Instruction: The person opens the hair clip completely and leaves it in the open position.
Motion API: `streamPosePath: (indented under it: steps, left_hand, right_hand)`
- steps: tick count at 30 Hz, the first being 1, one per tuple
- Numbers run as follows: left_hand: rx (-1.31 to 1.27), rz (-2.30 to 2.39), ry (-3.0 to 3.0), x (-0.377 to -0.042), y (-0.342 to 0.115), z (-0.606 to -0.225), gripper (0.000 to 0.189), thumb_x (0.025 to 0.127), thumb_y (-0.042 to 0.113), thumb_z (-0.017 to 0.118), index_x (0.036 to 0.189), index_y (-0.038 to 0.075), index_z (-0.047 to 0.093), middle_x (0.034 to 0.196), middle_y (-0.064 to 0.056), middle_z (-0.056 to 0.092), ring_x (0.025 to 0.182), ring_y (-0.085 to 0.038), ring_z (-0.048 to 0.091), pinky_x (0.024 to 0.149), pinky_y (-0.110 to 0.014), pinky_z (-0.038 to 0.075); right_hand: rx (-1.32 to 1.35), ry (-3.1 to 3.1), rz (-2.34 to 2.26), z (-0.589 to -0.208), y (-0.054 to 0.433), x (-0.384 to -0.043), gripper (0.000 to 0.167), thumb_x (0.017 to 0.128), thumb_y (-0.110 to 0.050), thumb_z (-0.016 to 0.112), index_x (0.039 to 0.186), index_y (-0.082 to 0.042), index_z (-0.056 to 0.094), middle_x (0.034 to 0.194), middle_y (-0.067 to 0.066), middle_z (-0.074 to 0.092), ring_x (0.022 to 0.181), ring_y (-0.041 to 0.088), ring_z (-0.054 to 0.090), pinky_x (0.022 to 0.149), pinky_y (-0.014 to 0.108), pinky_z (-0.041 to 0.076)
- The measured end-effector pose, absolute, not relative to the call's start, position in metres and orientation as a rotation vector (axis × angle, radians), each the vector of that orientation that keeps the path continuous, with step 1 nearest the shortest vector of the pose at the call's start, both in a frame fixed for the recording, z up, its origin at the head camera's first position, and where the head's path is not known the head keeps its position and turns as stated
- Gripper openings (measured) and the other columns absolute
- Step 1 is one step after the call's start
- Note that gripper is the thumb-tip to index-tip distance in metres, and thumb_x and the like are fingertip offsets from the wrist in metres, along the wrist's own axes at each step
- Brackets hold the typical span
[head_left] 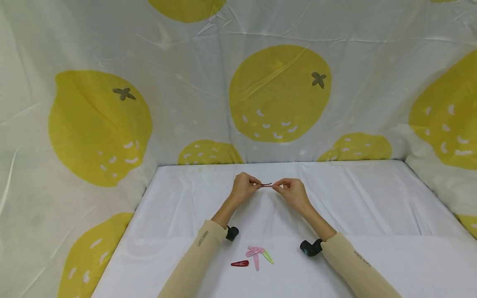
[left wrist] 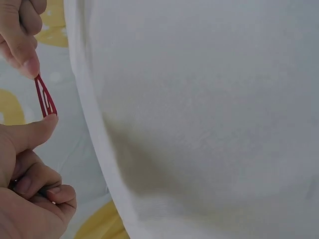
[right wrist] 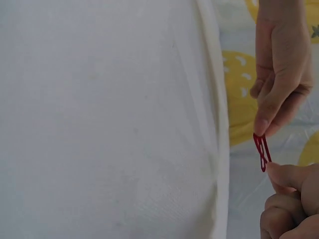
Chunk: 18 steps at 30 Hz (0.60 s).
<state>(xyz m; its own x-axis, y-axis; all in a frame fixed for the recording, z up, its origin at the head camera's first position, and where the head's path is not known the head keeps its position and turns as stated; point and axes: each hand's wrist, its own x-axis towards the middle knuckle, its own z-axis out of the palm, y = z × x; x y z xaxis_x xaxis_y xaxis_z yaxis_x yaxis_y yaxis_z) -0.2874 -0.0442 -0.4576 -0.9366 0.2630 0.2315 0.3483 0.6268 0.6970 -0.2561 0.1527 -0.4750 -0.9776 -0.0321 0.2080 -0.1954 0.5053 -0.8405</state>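
Observation:
Between my two hands, a red snap hair clip (head_left: 266,185) is held up over the far part of the white-covered table. My left hand (head_left: 244,188) pinches its wider end between thumb and finger, plainest in the left wrist view, where the clip (left wrist: 46,97) slants downward. My right hand (head_left: 294,192) pinches the narrow end. In the right wrist view, the metal strips of the clip (right wrist: 262,152) stand apart from one another. The fingertips hide both ends.
Nearer the front lie another red hair clip (head_left: 239,263), several pink hair clips (head_left: 256,251) bunched together and a yellow-green hair clip (head_left: 268,257). A lemon-print cloth (head_left: 193,91) hangs behind the table (head_left: 354,198) and along its sides. Black cameras (head_left: 311,248) sit at both wrists.

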Motion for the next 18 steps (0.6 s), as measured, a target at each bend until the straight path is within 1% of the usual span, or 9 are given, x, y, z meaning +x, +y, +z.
streamPosePath:
  steps: [3,7,11,15,18]
  left_hand:
    - [-0.493,-1.194,-2.746,-0.293,-0.041,-0.458,0.004,0.086,0.002,0.081,0.088,-0.001,0.083,0.087,-0.015,0.080,0.070,-0.013,0.057,0.060,-0.018,0.040]
    - [-0.456,-1.186,-2.742,-0.301,-0.038,-0.459,0.004,0.086,0.002,0.082,0.088,-0.001,0.084,0.088,-0.014,0.080,0.078,-0.021,0.067,0.064,-0.020,0.043]
    - [-0.420,-1.179,-2.742,-0.306,-0.035,-0.462,0.004,0.085,0.002,0.083,0.088,-0.001,0.084,0.089,-0.014,0.080,0.085,-0.027,0.071,0.069,-0.024,0.047]
    - [-0.363,-1.168,-2.782,-0.309,-0.033,-0.467,0.004,0.086,0.003,0.082,0.089,0.000,0.084,0.093,-0.014,0.080,0.095,-0.029,0.072,0.079,-0.032,0.053]
    - [-0.316,-1.174,-2.823,-0.310,-0.032,-0.469,0.005,0.088,0.004,0.081,0.091,0.001,0.084,0.098,-0.014,0.080,0.103,-0.030,0.072,0.088,-0.039,0.054]
  right_hand:
    - [0.163,-2.605,1.453,-0.474,0.153,-0.262,0.011,0.091,-0.013,0.079,0.093,-0.003,0.082,0.052,-0.007,0.033,0.050,0.007,0.028,0.049,0.022,0.021]
    - [0.099,-2.625,1.465,-0.476,0.151,-0.269,0.012,0.091,-0.013,0.079,0.093,-0.002,0.082,0.052,-0.007,0.034,0.050,0.009,0.028,0.049,0.022,0.021]
    - [0.006,-2.636,1.522,-0.479,0.150,-0.276,0.014,0.092,-0.014,0.078,0.093,0.000,0.082,0.053,-0.007,0.039,0.053,0.010,0.032,0.051,0.023,0.024]
    - [-0.057,-2.639,1.533,-0.482,0.148,-0.282,0.015,0.091,-0.013,0.078,0.092,0.002,0.081,0.054,-0.008,0.043,0.054,0.007,0.035,0.052,0.022,0.025]
    - [-0.087,-2.642,1.534,-0.484,0.148,-0.285,0.015,0.091,-0.013,0.077,0.092,0.002,0.081,0.053,-0.009,0.043,0.053,0.006,0.036,0.051,0.021,0.026]
